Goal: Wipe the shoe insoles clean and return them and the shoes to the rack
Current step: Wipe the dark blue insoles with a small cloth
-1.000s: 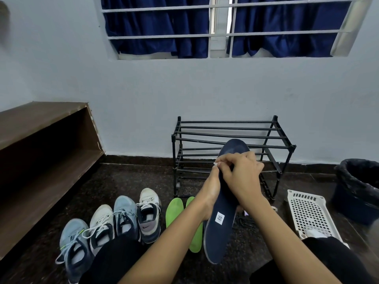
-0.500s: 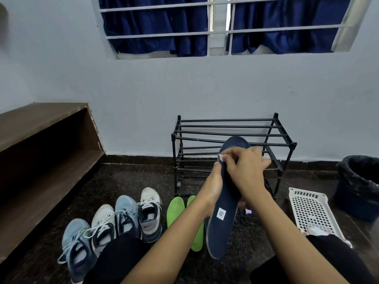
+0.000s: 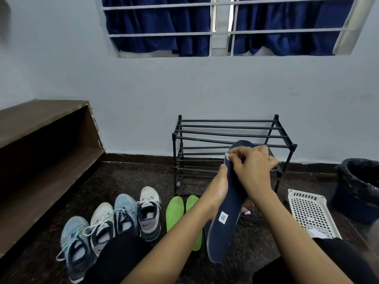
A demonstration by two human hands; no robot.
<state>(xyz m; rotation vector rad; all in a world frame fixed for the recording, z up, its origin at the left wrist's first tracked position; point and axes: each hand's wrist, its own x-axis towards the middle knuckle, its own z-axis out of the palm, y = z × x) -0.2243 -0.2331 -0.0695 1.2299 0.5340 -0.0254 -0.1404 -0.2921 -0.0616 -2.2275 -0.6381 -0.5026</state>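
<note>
Insole in left grip, right grip pressing wipe

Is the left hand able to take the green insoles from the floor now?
Probably not yet: the left hand grips the navy insole while the right hand holds a white wipe on it. The green insoles lie close beside the forearm, nothing between.

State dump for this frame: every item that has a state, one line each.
navy insole: off the floor, held tilted, toe end up
left hand: grips the navy insole from behind
right hand: pinches a white wipe against the insole's toe end
green insoles: flat on floor, side by side
shoes: four in a row on floor
rack: upright at wall, no shoes on it
bin: open, black liner
</note>
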